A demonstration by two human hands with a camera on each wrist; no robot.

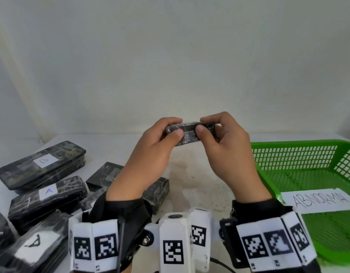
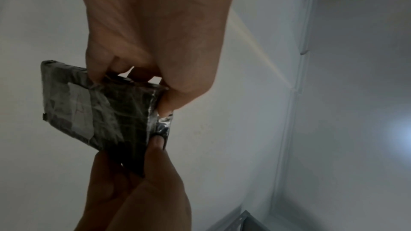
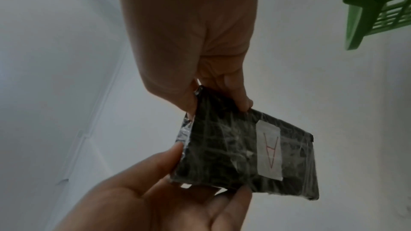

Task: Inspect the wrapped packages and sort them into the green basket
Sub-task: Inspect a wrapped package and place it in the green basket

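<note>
A small black package [image 1: 190, 133] in clear wrap is held up over the middle of the table, its thin edge towards me. My left hand [image 1: 177, 127] pinches its left part and my right hand [image 1: 202, 125] pinches its right part, thumbs side by side on the near edge. From below, the right wrist view shows the package [image 3: 233, 147] with a white label [image 3: 269, 152] bearing a red A. In the left wrist view the package [image 2: 100, 111] hangs between both hands. The green basket [image 1: 268, 178] stands at the right.
A paper reading ABNORMAL [image 1: 320, 200] lies in the basket. Several more wrapped packages lie in a pile at the left, one labelled B [image 1: 42, 164], another A [image 1: 46, 196]. A white wall rises behind the table. The basket's corner [image 3: 364, 6] shows in the right wrist view.
</note>
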